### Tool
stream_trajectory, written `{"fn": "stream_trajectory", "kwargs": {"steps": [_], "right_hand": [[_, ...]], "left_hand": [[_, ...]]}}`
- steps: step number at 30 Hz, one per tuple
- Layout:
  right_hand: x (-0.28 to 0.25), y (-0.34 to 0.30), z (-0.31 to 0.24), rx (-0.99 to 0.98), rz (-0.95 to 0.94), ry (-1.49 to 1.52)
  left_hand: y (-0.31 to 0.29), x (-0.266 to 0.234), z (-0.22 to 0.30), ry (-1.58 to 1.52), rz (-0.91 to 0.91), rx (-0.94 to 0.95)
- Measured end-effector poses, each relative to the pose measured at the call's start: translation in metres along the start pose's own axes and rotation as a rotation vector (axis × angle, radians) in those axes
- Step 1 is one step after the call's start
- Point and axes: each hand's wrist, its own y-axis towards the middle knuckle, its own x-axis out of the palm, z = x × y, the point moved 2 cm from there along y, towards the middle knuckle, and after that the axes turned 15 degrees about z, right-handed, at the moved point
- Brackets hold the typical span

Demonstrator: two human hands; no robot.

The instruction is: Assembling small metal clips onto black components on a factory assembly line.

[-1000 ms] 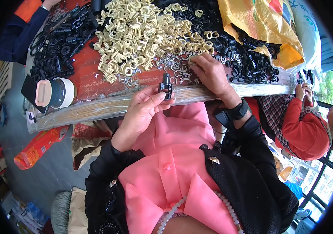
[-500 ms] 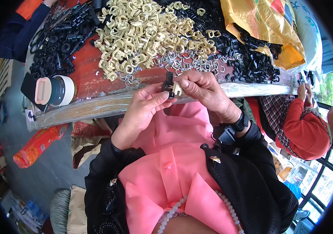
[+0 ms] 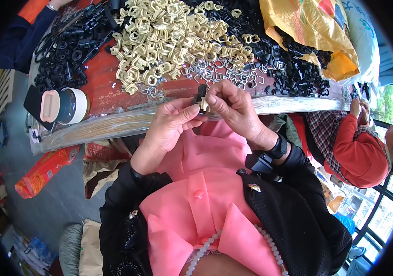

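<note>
My left hand (image 3: pixel 171 124) and my right hand (image 3: pixel 233 108) meet just above the table's near edge (image 3: pixel 113 124). The left hand pinches a small black plastic part (image 3: pixel 200 94). Against it, the right hand's fingertips hold a small cream plastic piece (image 3: pixel 204 106). Behind the hands lies a heap of cream plastic clips (image 3: pixel 169 39). Thin metal wire clips (image 3: pixel 215 73) are scattered right behind my fingers. Black plastic parts lie in a pile at the left (image 3: pixel 70 46) and another at the right (image 3: pixel 293 69).
A white and dark jar (image 3: pixel 65 106) with a cream lid lies on its side at the table's left. A yellow sack (image 3: pixel 307 32) rests at the back right. A person in a red sleeve (image 3: pixel 362 147) works at the right. An orange package (image 3: pixel 44 172) lies on the floor.
My right hand has come back from the metal clips on the table to the left hand, and now holds a cream piece against the black part. The left hand rose slightly.
</note>
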Motion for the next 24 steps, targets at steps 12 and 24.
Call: {"fn": "stream_trajectory", "kwargs": {"steps": [12, 24], "right_hand": [[0.003, 0.001, 0.010, 0.059, -0.008, -0.012], [-0.100, 0.002, 0.014, -0.295, 0.377, -0.761]], "left_hand": [[0.001, 0.003, 0.002, 0.034, 0.039, -0.032], [0.000, 0.003, 0.004, 0.090, 0.059, -0.023]]}}
